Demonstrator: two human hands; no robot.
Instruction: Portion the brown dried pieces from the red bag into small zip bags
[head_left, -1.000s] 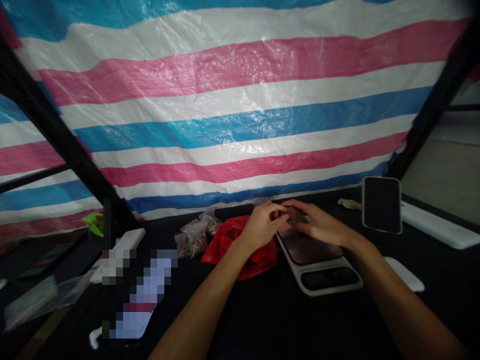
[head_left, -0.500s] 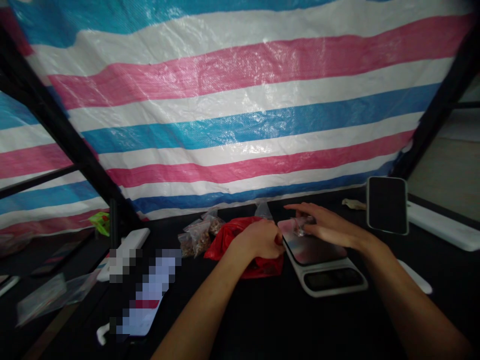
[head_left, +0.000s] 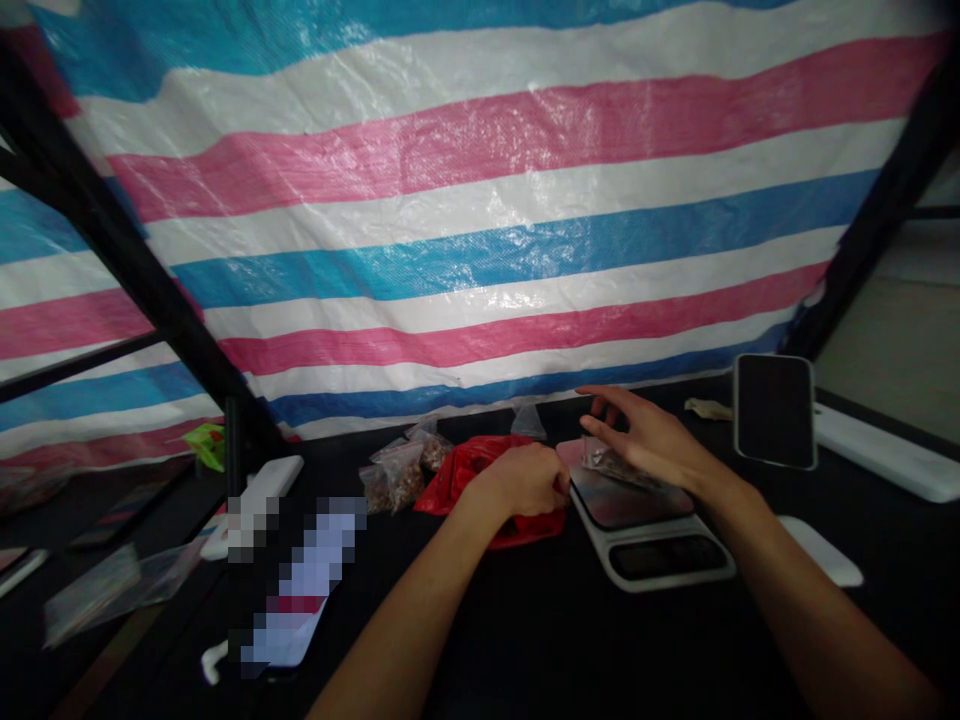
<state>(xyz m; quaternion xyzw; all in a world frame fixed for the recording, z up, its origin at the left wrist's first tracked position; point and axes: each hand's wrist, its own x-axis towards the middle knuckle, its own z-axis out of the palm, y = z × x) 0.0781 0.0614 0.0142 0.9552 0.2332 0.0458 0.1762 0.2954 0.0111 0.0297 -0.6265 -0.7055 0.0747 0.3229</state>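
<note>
My left hand (head_left: 529, 480) is closed in a fist over the right side of a red plastic bag (head_left: 465, 470). Its fingertips face away, so what they hold is hidden. Just right of it sits a kitchen scale (head_left: 622, 578) with a shiny plate and a dark display. On the plate lies a small clear plastic bag (head_left: 611, 462), its contents too dim to name. My right hand (head_left: 637, 430) hovers above this bag, fingers apart and thumb stretched out. The palm partly covers the bag.
Several small clear bags of brownish bits (head_left: 405, 475) lie left of the red bag. Farther left are a lit phone (head_left: 304, 590) and a white bar-shaped object (head_left: 274, 483). At right stands a dark-screened device (head_left: 774, 410). Striped sheeting (head_left: 487, 260) closes off the back.
My right hand has risen slightly and its fingers have spread away from the small clear bag, which now rests on the scale's plate. My left hand stays at the red bag.
</note>
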